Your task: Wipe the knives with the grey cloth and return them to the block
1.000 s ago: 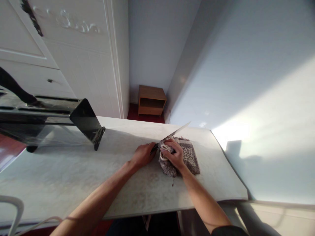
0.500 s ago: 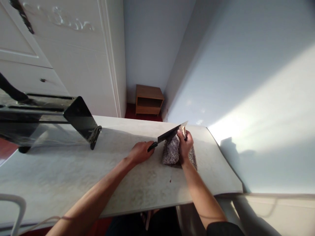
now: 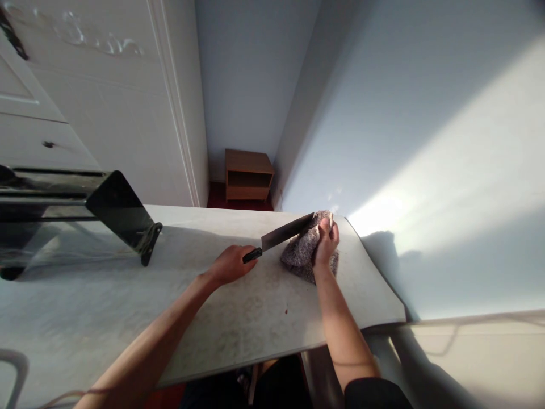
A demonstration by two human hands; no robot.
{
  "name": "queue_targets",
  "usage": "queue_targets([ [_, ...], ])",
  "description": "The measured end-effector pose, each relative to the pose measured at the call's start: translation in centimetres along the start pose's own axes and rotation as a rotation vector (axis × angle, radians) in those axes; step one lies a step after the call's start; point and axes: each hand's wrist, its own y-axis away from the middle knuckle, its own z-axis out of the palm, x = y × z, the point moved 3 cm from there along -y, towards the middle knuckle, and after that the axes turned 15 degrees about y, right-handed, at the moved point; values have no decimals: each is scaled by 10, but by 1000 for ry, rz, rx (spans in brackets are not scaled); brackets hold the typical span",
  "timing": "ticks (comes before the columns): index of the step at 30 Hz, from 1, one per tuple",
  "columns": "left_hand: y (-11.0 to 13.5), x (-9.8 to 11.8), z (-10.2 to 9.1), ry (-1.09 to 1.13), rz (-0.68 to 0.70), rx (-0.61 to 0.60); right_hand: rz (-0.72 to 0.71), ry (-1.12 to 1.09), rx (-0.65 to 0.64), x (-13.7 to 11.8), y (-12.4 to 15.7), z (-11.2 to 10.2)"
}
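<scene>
My left hand (image 3: 233,264) is closed round the black handle of a broad-bladed kitchen knife (image 3: 284,233). The blade points up and to the right, its far end against a grey-brown speckled cloth (image 3: 301,250). Gripping the bunched cloth from the right is my right hand (image 3: 327,241), with the thumb on top near the knife's tip. Part of the cloth hangs down to the white tabletop (image 3: 238,324). The cloth's far side is hidden behind my right hand.
A black metal rack-like frame (image 3: 119,210) stands at the table's left. The wall (image 3: 404,170) rises close to the table's right end. Beyond the far edge is a small wooden cabinet (image 3: 249,170). A small dark red speck (image 3: 286,311) lies on the tabletop.
The view has shifted slightly right. The knife has drawn back a little to the left relative to the cloth, and the cloth is now bunched over the blade's tip.
</scene>
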Motion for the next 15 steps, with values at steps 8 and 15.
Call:
queue_targets([
  [8, 1, 0, -5, 65, -11, -28, 28, -194, -111, 4, 0, 3],
  [15, -1, -6, -4, 131, -44, -8, 187, -181, -82, 22, -10, 0],
])
